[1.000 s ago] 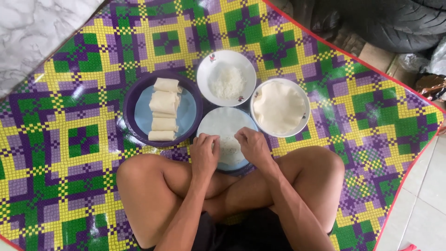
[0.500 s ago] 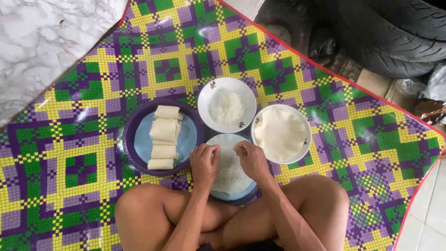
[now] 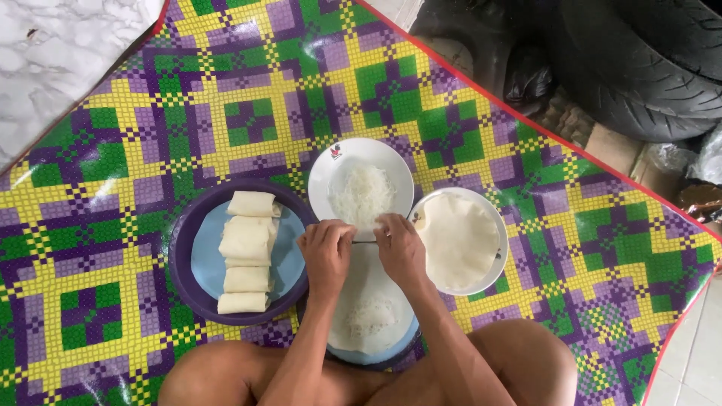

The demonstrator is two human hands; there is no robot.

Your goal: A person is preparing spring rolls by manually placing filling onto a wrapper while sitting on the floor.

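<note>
1. The person is sitting on a woven mat (image 3: pixel 226 90) with green, purple and yellow squares and a red edge; the bare knees are showing at the bottom of the view.
2. The left hand (image 3: pixel 326 252) is lying palm down at the far edge of a thin white wrapper (image 3: pixel 368 301), with the fingers curled in. It seems to be pinching the wrapper edge, but I cannot tell this for sure.
3. The right hand (image 3: pixel 398 246) is just beside the left one, at the same far edge of the wrapper, also with bent fingers close together. The two hands are near each other but not touching.
4. The wrapper is lying flat on a blue plate (image 3: pixel 391 352) directly in front of the person, between the knees. A small heap of white filling (image 3: pixel 370 316) is sitting on the wrapper, on the side nearer to the person.
5. Left of the hands, a purple plate (image 3: pixel 184 256) is holding a row of finished white rolls (image 3: pixel 247 252).
6. Beyond the hands, a white bowl (image 3: pixel 331 169) is holding shredded white filling.
7. Right of the hands, another white bowl (image 3: pixel 498 248) is holding a stack of round wrappers.
8. Dark tyres (image 3: pixel 639 68) are lying past the mat, at the upper right.
</note>
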